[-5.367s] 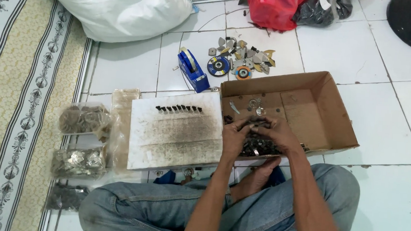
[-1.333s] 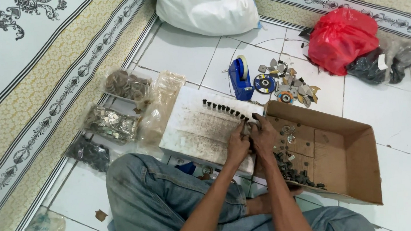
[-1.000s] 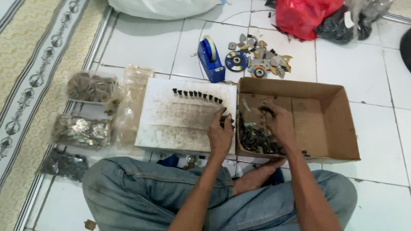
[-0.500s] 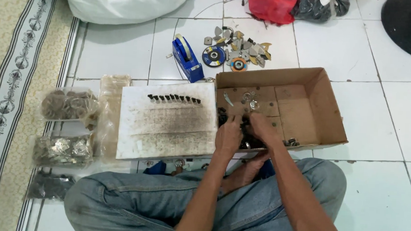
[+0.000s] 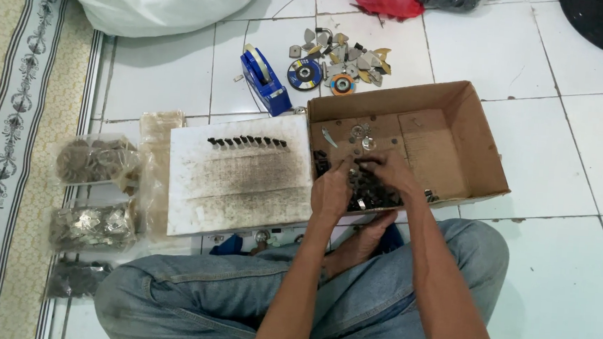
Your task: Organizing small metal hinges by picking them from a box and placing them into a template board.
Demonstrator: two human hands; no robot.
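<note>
Hands (image 5: 361, 181) among dark metal parts (image 5: 374, 194) in open cardboard box (image 5: 451, 152).

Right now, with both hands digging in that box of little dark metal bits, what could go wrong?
The left hand and right hand are bare in the pile of dark parts, so sharp edges might nick fingers. The row of small pieces stands on the white board right beside the cardboard box; a bumped wrist could topple it. Parts might also roll onto the tiled floor.
</note>
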